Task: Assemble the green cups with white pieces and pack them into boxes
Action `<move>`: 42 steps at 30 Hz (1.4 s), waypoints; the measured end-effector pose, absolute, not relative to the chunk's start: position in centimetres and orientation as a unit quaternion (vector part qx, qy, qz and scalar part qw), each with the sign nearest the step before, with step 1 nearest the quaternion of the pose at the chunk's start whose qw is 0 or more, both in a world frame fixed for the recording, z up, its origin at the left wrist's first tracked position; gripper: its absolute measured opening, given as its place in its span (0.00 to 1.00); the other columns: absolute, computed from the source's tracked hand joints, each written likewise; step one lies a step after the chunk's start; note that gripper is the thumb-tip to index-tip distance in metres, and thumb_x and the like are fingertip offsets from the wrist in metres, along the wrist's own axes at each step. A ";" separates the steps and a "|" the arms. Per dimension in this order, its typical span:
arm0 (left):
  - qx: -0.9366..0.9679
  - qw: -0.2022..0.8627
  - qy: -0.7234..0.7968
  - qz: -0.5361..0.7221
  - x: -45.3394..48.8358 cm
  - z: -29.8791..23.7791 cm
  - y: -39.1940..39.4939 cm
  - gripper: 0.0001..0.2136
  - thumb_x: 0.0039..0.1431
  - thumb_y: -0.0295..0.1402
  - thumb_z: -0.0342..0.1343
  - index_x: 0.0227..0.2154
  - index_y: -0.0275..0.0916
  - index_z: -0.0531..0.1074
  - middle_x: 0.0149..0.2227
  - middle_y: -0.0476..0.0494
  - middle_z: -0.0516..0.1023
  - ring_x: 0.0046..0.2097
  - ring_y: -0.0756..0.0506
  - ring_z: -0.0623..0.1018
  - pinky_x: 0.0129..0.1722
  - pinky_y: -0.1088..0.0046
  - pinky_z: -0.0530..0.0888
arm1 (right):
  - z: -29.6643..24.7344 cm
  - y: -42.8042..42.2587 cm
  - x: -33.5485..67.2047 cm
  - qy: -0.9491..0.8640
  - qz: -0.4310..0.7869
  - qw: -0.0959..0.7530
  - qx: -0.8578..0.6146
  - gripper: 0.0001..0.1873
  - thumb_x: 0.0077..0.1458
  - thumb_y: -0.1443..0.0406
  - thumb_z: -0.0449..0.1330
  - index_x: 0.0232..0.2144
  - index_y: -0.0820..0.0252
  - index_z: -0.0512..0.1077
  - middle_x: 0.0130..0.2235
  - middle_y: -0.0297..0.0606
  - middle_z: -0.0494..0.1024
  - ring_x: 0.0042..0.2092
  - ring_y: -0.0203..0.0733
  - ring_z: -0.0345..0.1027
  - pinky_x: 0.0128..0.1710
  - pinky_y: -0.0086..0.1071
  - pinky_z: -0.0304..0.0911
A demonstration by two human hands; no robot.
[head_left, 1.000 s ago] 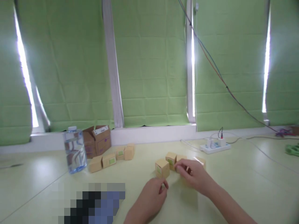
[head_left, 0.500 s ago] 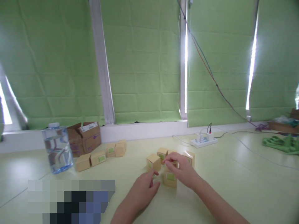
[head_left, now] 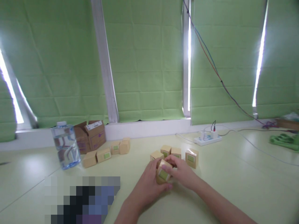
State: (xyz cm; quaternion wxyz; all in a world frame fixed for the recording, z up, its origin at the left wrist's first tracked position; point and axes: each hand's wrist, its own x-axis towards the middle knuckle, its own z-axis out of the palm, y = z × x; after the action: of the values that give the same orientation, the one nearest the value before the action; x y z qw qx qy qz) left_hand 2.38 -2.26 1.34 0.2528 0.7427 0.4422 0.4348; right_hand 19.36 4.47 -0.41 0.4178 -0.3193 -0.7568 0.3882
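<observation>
— What stands behind the table?
— Pale green fabric blinds (head_left: 149,62), creased in a grid of folds, cover the whole window wall. Slanted white window frame posts (head_left: 104,62) stand between them.
— And the light?
— Narrow slits of bright daylight (head_left: 258,62) show at the blinds' edges. A white sill (head_left: 149,128) runs below them, and the glossy pale yellow-green tabletop (head_left: 245,174) reflects the glow. Thin red and blue cables (head_left: 217,74) hang slantwise across the right blind.

A pixelated patch (head_left: 82,199) masks part of the worktop (head_left: 233,177) — the wooden block (head_left: 163,175) sits half covered by the left grip (head_left: 149,184) and right grip (head_left: 181,173).
</observation>
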 end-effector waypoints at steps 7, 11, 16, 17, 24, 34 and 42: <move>0.752 0.093 0.478 0.444 2.3 1.4 -2.0 0.23 0.50 0.24 0.57 0.52 0.43 0.67 0.50 0.41 0.74 0.52 0.41 0.72 0.55 0.60 0.68 | -0.9 5.6 19.9 -0.653 0.548 0.421 -0.309 0.22 0.56 0.48 0.59 0.47 0.55 0.69 0.40 0.40 0.76 0.40 0.47 0.74 0.32 0.38 0.74; 0.757 0.064 0.471 0.448 1.9 1.3 -1.7 0.24 0.50 0.24 0.58 0.51 0.43 0.67 0.50 0.42 0.73 0.52 0.41 0.72 0.55 0.59 0.68 | -0.2 5.2 20.1 -0.653 0.576 0.401 -0.285 0.19 0.57 0.51 0.58 0.45 0.56 0.70 0.39 0.38 0.76 0.36 0.43 0.75 0.33 0.36 0.74; 0.772 0.063 0.466 0.429 2.0 1.6 -2.3 0.27 0.50 0.22 0.59 0.54 0.46 0.67 0.50 0.43 0.72 0.52 0.41 0.71 0.55 0.61 0.68 | -0.2 4.8 20.0 -0.667 0.590 0.370 -0.267 0.19 0.56 0.54 0.60 0.46 0.58 0.69 0.38 0.38 0.76 0.37 0.43 0.76 0.37 0.38 0.74; 0.775 0.064 0.466 0.421 2.0 1.7 -2.4 0.27 0.50 0.23 0.59 0.54 0.47 0.67 0.49 0.43 0.73 0.51 0.41 0.71 0.54 0.62 0.69 | -0.3 4.7 20.0 -0.670 0.590 0.363 -0.267 0.19 0.56 0.55 0.60 0.47 0.58 0.69 0.38 0.38 0.76 0.38 0.44 0.75 0.37 0.39 0.74; 0.797 0.060 0.469 0.375 2.3 1.9 -2.4 0.23 0.50 0.36 0.66 0.51 0.52 0.72 0.48 0.45 0.73 0.50 0.41 0.71 0.51 0.62 0.70 | 0.2 3.6 19.8 -0.748 0.501 0.349 -0.258 0.22 0.49 0.72 0.53 0.48 0.57 0.70 0.45 0.39 0.76 0.36 0.41 0.73 0.33 0.33 0.69; 0.803 0.042 0.468 0.367 2.9 2.2 -2.4 0.28 0.53 0.36 0.65 0.57 0.55 0.66 0.51 0.44 0.71 0.52 0.40 0.69 0.53 0.61 0.67 | -0.1 4.5 19.2 -0.775 0.397 0.430 -0.238 0.28 0.41 0.77 0.47 0.44 0.58 0.72 0.45 0.38 0.78 0.49 0.44 0.69 0.50 0.38 0.65; 0.732 0.090 0.487 0.467 0.2 1.8 -0.8 0.20 0.58 0.43 0.57 0.52 0.41 0.71 0.50 0.39 0.76 0.51 0.38 0.74 0.51 0.60 0.70 | 0.2 4.6 19.4 -0.625 0.615 0.408 -0.256 0.25 0.42 0.68 0.54 0.46 0.52 0.65 0.47 0.38 0.74 0.31 0.41 0.75 0.27 0.35 0.71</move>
State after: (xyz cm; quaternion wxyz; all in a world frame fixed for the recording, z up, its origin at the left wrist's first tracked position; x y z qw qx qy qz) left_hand 0.20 -0.82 1.81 0.0899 0.7325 0.4873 0.4668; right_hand 19.40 4.57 0.19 0.4082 -0.2557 -0.6245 0.6148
